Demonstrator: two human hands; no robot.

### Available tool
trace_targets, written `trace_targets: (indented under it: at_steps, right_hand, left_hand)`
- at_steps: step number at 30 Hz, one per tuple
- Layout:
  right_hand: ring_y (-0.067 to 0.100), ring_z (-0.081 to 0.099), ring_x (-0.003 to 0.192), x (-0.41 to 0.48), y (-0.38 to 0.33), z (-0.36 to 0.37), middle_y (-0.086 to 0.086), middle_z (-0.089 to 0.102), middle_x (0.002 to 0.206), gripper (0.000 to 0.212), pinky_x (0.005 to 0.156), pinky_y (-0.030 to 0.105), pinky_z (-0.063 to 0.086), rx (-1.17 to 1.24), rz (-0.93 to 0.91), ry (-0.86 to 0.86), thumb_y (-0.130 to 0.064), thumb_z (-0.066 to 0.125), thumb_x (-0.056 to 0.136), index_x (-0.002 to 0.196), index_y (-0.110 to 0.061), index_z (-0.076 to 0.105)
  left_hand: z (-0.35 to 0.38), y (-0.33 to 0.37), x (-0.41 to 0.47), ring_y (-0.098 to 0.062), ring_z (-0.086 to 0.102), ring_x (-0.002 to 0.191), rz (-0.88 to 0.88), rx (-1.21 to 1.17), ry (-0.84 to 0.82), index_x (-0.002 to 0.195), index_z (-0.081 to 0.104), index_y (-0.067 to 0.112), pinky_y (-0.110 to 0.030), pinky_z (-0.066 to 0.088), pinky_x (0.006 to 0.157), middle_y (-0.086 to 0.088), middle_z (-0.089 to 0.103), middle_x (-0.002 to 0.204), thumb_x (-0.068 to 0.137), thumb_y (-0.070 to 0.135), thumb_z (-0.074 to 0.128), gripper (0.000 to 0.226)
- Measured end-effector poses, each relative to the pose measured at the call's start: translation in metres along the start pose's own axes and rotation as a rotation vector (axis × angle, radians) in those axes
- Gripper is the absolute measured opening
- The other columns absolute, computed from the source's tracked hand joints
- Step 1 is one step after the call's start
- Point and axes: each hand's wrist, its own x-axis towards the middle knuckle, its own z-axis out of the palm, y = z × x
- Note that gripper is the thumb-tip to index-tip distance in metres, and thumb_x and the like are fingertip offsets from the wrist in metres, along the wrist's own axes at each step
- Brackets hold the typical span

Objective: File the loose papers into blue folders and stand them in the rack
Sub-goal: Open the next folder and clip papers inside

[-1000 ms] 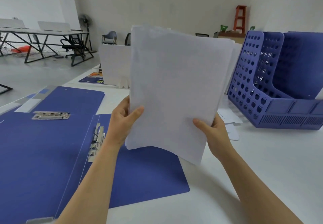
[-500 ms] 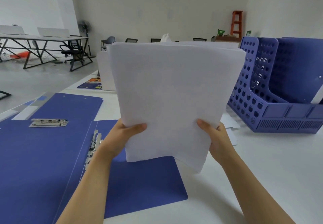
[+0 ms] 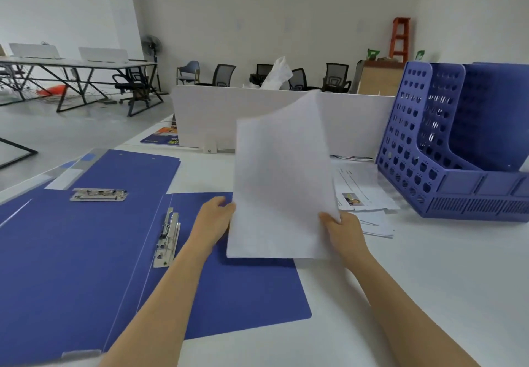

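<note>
No readable text anywhere. Faint printed lines on the loose sheets (image 3: 361,186) right of centre too blurred to make out; likewise the lettering on the orange-and-blue booklet (image 3: 163,136) at centre left.

Bright, even light; soft, edge-warped picture

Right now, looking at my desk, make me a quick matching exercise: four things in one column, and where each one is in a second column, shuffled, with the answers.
Things:
1. sheaf of papers
2. open blue folder
3. blue file rack
4. loose printed sheets

Places:
A. standing at the desk's right side
B. lying flat on the left, metal clip showing
C. held in both hands, lower edge over the folder
D. lying flat between the held papers and the rack

Pairs: 1-C, 2-B, 3-A, 4-D
</note>
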Motion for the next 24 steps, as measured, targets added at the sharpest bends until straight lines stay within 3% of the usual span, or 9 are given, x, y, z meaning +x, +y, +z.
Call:
trace_targets:
  at_steps: [2,5,9,12,14,16,21,24]
  right_hand:
    - [0.031,0.057,0.099,0.003,0.004,-0.003,0.011,0.059,0.101,0.026,0.079,0.027,0.038,-0.129,0.036,-0.006,-0.014,0.049,0.094,0.112,0.003,0.058]
    - [0.026,0.054,0.091,0.005,0.008,-0.005,0.02,0.062,0.112,0.03,0.076,0.027,0.037,-0.22,0.091,-0.021,-0.013,0.051,0.093,0.113,0.008,0.057]
    - [0.03,0.057,0.096,-0.001,-0.001,0.004,0.018,0.062,0.108,0.031,0.079,0.029,0.039,-0.121,0.092,0.0,-0.01,0.055,0.09,0.115,0.01,0.056]
    - [0.025,0.056,0.085,-0.015,-0.011,0.017,0.009,0.06,0.095,0.027,0.077,0.031,0.043,0.01,0.138,-0.074,-0.01,0.057,0.089,0.112,0.005,0.058]
    - [0.021,0.056,0.072,-0.026,-0.015,0.028,0.006,0.061,0.083,0.014,0.063,0.028,0.045,0.025,0.182,-0.159,-0.01,0.057,0.09,0.102,-0.002,0.059]
    - [0.019,0.055,0.07,-0.035,-0.016,0.037,0.006,0.061,0.082,0.013,0.059,0.024,0.044,0.02,0.204,-0.198,-0.011,0.057,0.09,0.1,-0.004,0.059]
    - [0.024,0.057,0.079,-0.039,-0.016,0.052,0.01,0.061,0.095,0.021,0.072,0.031,0.046,0.022,0.227,-0.18,-0.012,0.058,0.089,0.109,-0.003,0.057]
    - [0.023,0.056,0.079,-0.041,-0.016,0.06,0.006,0.061,0.089,0.021,0.075,0.033,0.044,0.044,0.23,-0.175,-0.011,0.057,0.09,0.109,-0.003,0.057]
  left_hand:
    - [-0.019,0.003,-0.009,-0.029,0.053,0.118,0.051,0.219,0.076,0.134,0.044,0.011,-0.036,0.043,0.091,-0.008,0.052,0.133,0.093,0.026,0.048,0.045]
    - [-0.065,0.001,-0.017,-0.029,0.051,0.118,0.135,0.485,0.191,0.131,0.05,0.012,-0.037,0.041,0.095,-0.007,0.05,0.136,0.094,0.026,0.046,0.039]
    - [-0.12,-0.029,-0.022,-0.032,0.041,0.129,0.088,0.751,0.29,0.129,0.05,0.005,-0.045,0.036,0.103,-0.013,0.05,0.137,0.095,0.021,0.046,0.038]
    - [-0.131,-0.055,-0.026,-0.03,0.035,0.134,0.082,0.852,0.289,0.131,0.048,0.005,-0.046,0.032,0.106,-0.013,0.046,0.141,0.095,0.019,0.045,0.039]
    - [-0.132,-0.064,-0.025,-0.028,0.029,0.138,0.078,0.87,0.259,0.134,0.046,0.008,-0.045,0.027,0.109,-0.011,0.04,0.145,0.095,0.02,0.044,0.04]
    - [-0.132,-0.067,-0.022,-0.026,0.026,0.139,0.075,0.86,0.251,0.134,0.047,0.01,-0.044,0.025,0.11,-0.01,0.037,0.147,0.095,0.021,0.043,0.04]
    - [-0.134,-0.069,-0.018,-0.025,0.026,0.138,0.055,0.912,0.215,0.131,0.05,0.015,-0.04,0.024,0.11,-0.007,0.038,0.146,0.096,0.025,0.042,0.037]
    - [-0.135,-0.07,-0.018,-0.025,0.026,0.138,0.05,0.91,0.212,0.131,0.049,0.015,-0.04,0.023,0.111,-0.007,0.037,0.147,0.096,0.026,0.042,0.038]
